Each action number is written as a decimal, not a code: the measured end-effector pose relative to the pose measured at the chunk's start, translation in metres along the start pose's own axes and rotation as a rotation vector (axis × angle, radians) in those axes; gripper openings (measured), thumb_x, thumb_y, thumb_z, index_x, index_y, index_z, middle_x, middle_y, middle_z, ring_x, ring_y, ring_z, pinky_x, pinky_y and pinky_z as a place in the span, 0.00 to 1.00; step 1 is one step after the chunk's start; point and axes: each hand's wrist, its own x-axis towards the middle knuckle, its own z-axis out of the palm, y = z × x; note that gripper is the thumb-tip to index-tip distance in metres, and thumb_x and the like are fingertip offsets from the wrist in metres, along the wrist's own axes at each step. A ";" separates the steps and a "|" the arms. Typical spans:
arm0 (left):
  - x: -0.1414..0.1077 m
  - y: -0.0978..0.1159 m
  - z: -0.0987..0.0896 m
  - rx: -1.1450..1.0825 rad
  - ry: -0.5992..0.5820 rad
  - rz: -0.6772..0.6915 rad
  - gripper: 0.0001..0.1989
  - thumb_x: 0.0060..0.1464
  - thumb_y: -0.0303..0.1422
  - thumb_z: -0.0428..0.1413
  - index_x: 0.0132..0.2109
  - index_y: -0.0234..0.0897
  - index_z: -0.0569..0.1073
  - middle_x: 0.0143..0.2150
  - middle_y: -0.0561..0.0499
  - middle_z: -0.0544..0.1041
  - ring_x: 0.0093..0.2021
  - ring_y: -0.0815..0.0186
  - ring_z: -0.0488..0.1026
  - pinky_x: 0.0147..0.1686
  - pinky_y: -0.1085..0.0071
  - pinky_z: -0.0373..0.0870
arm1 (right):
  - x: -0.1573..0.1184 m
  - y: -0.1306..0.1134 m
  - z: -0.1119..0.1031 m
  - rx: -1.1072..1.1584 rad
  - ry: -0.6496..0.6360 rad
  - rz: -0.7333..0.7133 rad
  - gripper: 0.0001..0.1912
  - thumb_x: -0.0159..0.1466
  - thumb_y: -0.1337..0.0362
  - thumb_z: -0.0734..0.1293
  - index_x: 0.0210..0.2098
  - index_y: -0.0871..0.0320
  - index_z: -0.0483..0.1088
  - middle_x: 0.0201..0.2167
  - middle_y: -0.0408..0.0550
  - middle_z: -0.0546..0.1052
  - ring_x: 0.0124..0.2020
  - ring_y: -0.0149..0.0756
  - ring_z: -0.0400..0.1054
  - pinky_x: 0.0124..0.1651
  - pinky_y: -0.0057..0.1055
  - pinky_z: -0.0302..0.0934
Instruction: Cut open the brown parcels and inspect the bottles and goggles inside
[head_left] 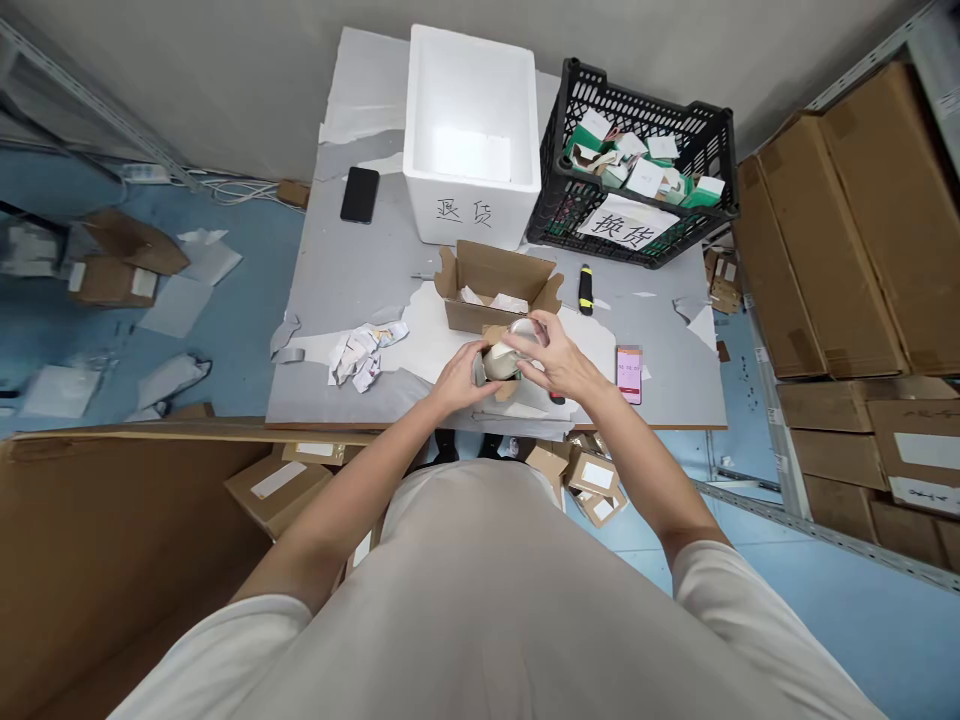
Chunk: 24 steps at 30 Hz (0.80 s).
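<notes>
Near the table's front edge my left hand (463, 380) grips a small open carton (480, 368), its fingers wrapped round the side. A cream-white rounded object (501, 360), whose kind I cannot make out, sits at the mouth of that carton. My right hand (553, 358) has its fingers curled round the object's upper right end, which looks pale and shiny. Just beyond both hands an open brown cardboard box (487, 318) holds a few white paper pieces.
Behind stand a white foam bin (472, 212) and a black crate (555, 200) of green-white boxes. A yellow-black cutter (586, 290), lit phone (629, 375), dark phone (360, 195) and crumpled paper (362, 352) lie around the table. Cartons (832, 220) fill the right shelf.
</notes>
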 end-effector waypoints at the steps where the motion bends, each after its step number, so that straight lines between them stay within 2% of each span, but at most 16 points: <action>1: 0.000 -0.001 0.000 -0.004 0.003 0.005 0.35 0.46 0.40 0.63 0.59 0.37 0.60 0.56 0.42 0.68 0.56 0.54 0.68 0.56 0.56 0.66 | 0.004 -0.001 0.001 -0.035 -0.045 -0.030 0.19 0.68 0.62 0.58 0.58 0.48 0.63 0.56 0.55 0.57 0.51 0.41 0.61 0.52 0.43 0.64; 5: -0.001 -0.005 0.002 -0.010 0.011 0.041 0.35 0.47 0.41 0.63 0.60 0.37 0.60 0.57 0.41 0.68 0.57 0.54 0.67 0.57 0.56 0.65 | 0.008 0.002 0.016 -0.106 -0.169 -0.089 0.17 0.68 0.65 0.58 0.55 0.51 0.66 0.55 0.56 0.57 0.53 0.42 0.59 0.52 0.40 0.62; 11: -0.004 -0.011 0.003 -0.025 0.009 0.059 0.35 0.47 0.42 0.63 0.60 0.38 0.61 0.57 0.41 0.68 0.58 0.54 0.67 0.57 0.56 0.66 | 0.006 0.014 0.044 -0.090 -0.343 -0.085 0.16 0.67 0.66 0.60 0.52 0.51 0.69 0.52 0.54 0.63 0.48 0.41 0.60 0.49 0.40 0.61; 19: -0.005 -0.017 0.001 -0.080 -0.001 0.051 0.36 0.46 0.44 0.63 0.60 0.38 0.62 0.58 0.41 0.69 0.58 0.56 0.67 0.58 0.56 0.65 | 0.006 0.024 0.058 -0.101 -0.370 -0.154 0.16 0.67 0.59 0.62 0.54 0.43 0.69 0.55 0.52 0.66 0.54 0.48 0.58 0.52 0.47 0.57; 24: -0.011 -0.017 0.001 -0.072 0.005 0.003 0.38 0.48 0.46 0.61 0.63 0.37 0.59 0.61 0.39 0.66 0.60 0.54 0.66 0.58 0.54 0.65 | -0.002 0.027 0.068 -0.085 -0.369 -0.159 0.19 0.67 0.55 0.61 0.57 0.46 0.67 0.60 0.56 0.64 0.58 0.50 0.57 0.55 0.52 0.54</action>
